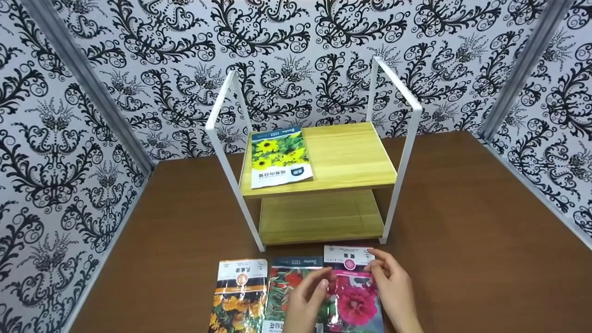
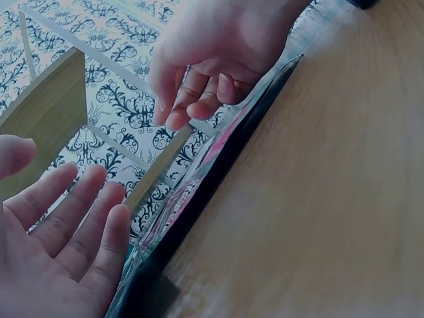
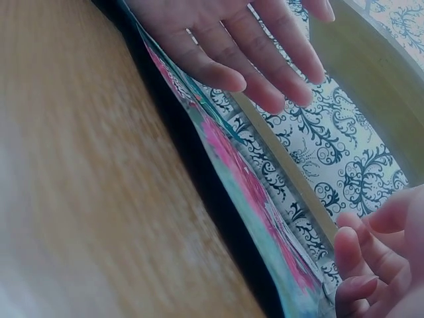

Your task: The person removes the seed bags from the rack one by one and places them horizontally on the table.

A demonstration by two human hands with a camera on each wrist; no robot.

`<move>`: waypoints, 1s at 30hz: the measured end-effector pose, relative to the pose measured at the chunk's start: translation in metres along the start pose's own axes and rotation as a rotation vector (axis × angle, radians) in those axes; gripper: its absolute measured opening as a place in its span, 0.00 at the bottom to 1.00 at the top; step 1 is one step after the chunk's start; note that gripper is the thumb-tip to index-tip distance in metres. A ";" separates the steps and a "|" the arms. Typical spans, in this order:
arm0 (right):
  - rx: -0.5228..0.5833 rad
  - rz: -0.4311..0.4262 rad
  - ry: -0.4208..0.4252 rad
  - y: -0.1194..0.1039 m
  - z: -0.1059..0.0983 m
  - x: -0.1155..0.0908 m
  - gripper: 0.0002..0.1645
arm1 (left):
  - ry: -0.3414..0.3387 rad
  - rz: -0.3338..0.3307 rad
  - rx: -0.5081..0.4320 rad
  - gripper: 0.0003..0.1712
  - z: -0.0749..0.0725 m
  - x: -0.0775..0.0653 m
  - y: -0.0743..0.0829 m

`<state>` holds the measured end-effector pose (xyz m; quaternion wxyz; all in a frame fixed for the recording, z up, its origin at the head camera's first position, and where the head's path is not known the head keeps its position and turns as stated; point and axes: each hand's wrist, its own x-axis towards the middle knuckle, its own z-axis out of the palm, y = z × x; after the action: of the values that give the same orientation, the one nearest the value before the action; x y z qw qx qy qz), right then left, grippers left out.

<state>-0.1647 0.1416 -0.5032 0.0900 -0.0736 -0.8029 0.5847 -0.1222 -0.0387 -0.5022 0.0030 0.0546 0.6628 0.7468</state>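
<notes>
A seed packet with a pink flower [image 1: 355,305] lies on the brown table in the head view. My left hand [image 1: 305,300] hovers over its left side, fingers loosely bent with nothing in them. The left wrist view shows that hand [image 2: 73,245] with its fingers spread apart. At the packet's upper right edge is my right hand [image 1: 393,286]. Its fingers [image 3: 371,258] are loosely curled close to the packet in the right wrist view; whether they touch it I cannot tell. Beside it lie a red-flower packet [image 1: 291,280], partly behind my left hand, and an orange-flower packet [image 1: 238,300].
Behind the packets stands a two-tier shelf with white metal frames [image 1: 404,152] and wooden boards [image 1: 347,157]. A yellow-flower seed packet [image 1: 280,155] lies on the left of its upper board. Black-and-white patterned panels [image 1: 296,46] enclose the brown table [image 1: 467,222].
</notes>
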 end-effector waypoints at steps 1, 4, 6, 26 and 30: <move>-0.002 0.003 -0.006 0.000 0.000 0.000 0.16 | -0.002 -0.006 0.000 0.19 0.000 0.000 0.000; -0.011 0.013 -0.027 0.001 0.001 0.000 0.15 | -0.009 -0.021 -0.005 0.19 0.000 0.001 -0.001; -0.013 0.018 -0.042 0.002 0.002 0.000 0.15 | -0.016 -0.029 -0.008 0.19 0.001 0.001 -0.002; -0.012 0.025 -0.135 0.002 0.003 0.000 0.14 | -0.057 0.045 -0.007 0.18 0.001 0.004 -0.005; -0.027 0.010 -0.140 0.001 0.003 -0.002 0.14 | -0.037 -0.001 0.011 0.18 0.000 0.004 -0.007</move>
<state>-0.1632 0.1390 -0.5049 0.0295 -0.0379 -0.8146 0.5780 -0.1265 -0.0371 -0.5085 0.0152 0.0681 0.6667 0.7420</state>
